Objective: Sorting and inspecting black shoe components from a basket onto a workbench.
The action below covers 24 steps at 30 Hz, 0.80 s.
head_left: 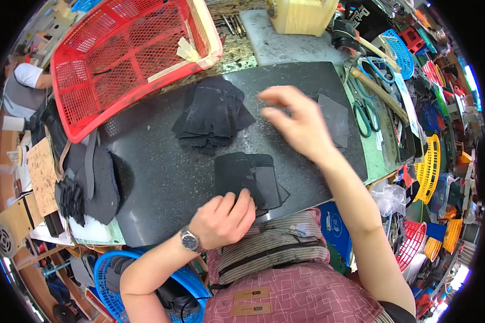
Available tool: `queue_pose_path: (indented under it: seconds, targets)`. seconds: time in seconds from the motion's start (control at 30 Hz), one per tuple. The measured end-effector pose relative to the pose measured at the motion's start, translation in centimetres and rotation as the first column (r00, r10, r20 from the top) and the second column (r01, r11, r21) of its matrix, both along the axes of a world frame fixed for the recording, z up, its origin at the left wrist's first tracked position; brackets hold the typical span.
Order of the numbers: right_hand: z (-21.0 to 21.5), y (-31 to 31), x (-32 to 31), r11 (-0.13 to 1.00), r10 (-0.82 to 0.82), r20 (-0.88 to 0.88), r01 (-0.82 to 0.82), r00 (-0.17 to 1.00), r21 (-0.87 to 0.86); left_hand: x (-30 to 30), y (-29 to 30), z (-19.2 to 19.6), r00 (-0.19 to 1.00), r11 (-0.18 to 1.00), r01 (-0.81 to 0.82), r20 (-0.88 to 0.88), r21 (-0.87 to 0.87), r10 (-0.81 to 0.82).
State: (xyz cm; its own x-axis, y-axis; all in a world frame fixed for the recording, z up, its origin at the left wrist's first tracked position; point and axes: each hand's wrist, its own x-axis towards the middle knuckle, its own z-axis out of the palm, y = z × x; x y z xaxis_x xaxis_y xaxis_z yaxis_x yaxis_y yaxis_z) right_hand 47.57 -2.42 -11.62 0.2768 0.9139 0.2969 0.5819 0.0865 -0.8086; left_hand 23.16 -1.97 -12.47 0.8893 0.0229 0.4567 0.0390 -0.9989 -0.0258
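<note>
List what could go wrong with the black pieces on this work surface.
The lower stack lies near the front edge of the black work surface; the left hand might nudge pieces off. The upper pile is fanned unevenly, so the right hand, open beside it, could knock it askew.

The left hand (224,219) (watch (189,239) just behind) touches stacked black pieces (233,175).
</note>
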Motion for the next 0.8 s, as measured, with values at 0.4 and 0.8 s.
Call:
queue_pose_path:
  seconds: [0.4,0.8]
  targets:
    - [-0.3,-8.8,8.8,0.749,-0.371,0.595,0.609,0.713,-0.263,16.5,3.5,-0.8,0.987,0.864,0.151,0.115,-0.48,-0.109]
    - [-3.2,-8.0,6.1,0.93,-0.365,0.274,0.336,0.89,0.15,20.9,4.9,-2.8,0.984,0.784,0.05,0.163,-0.619,0.067]
